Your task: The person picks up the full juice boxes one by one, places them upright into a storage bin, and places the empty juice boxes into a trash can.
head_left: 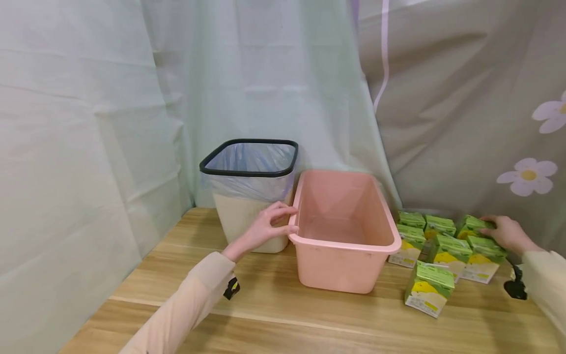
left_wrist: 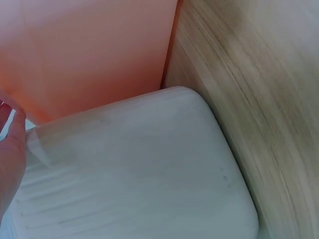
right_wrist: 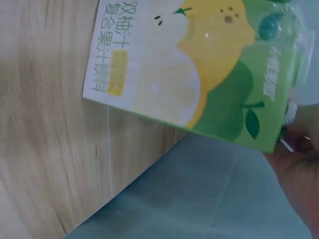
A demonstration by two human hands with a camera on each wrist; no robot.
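My left hand [head_left: 269,225] holds the left rim of a pink plastic basin [head_left: 340,268], thumb and fingers bent over the edge. In the left wrist view only part of that hand [left_wrist: 11,149] shows, beside the basin's pink wall [left_wrist: 94,50]. Over at the right, my right hand [head_left: 510,233] grips the right end of a green juice box [head_left: 469,227] in the back row. Its fingertips are partly hidden. In the right wrist view, a nearer juice box [right_wrist: 199,74] with printed fruit covers part of the right hand [right_wrist: 301,159].
Several more green juice boxes [head_left: 451,253] stand close together right of the basin, one juice box [head_left: 429,290] set forward. A white bin [head_left: 239,211] with a black rim and plastic liner adjoins the basin's left. Curtains [head_left: 274,73] hang behind the wooden table [head_left: 283,324].
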